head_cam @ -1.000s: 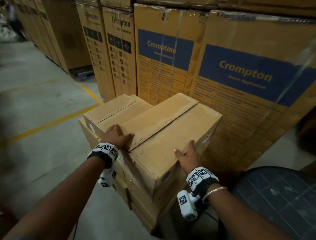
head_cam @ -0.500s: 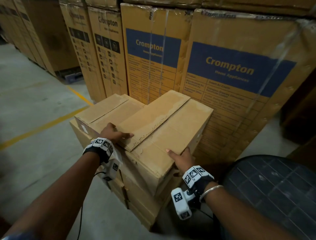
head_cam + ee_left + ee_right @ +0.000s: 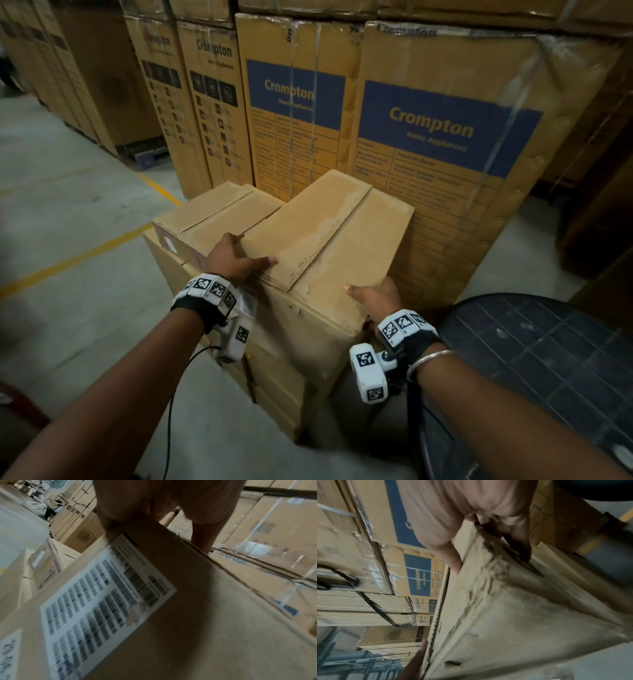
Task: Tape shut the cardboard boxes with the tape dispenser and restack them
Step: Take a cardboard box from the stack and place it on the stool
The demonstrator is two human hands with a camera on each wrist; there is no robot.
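My left hand (image 3: 233,260) grips the near left corner of the top cardboard box (image 3: 329,240), thumb flat on its scuffed, matte lid. The box sits atop a stack of plain cartons (image 3: 274,370). My right hand (image 3: 375,298) clasps the right corner, thumb above, fingers curled down the side.

Plain tan box (image 3: 329,240), blue-and-yellow cartons (image 3: 445,137), yellow-striped grey floor (image 3: 68,212)
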